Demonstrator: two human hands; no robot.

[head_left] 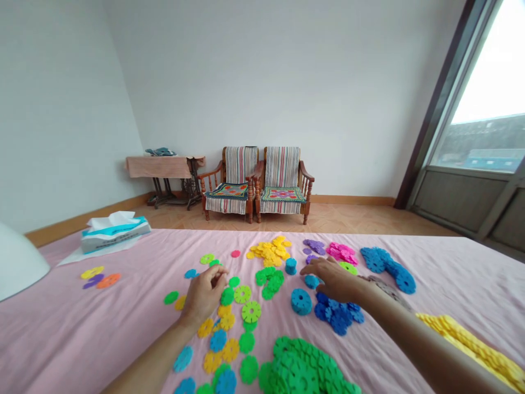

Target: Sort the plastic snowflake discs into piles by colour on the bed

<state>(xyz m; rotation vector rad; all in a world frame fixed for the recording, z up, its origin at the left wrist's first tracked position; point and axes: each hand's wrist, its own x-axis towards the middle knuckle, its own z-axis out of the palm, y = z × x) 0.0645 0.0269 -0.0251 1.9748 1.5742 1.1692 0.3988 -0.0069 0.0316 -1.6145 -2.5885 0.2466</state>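
Observation:
My left hand (205, 290) hovers over loose notched plastic discs, fingers curled together; whatever they hold is hidden. Close by lie a green disc (227, 296), a light-green disc (242, 294) and an orange disc (205, 328). My right hand (334, 278) reaches in from the right, palm down, its fingers stretched out above a light-blue disc (311, 281). Near its fingertips stands a small blue stack of discs (291, 266). A wider blue stack (301, 302) and a dark-blue pile (338, 313) lie below that hand.
Green (303, 369) and yellow piles (270, 250) sit on the pink cloth (135, 306), with pink (342, 253) and purple discs (314, 246). Blue (388, 265) and yellow rows (467, 345) lie right. A tissue pack (115, 232) is at left; two chairs (283, 180) stand beyond.

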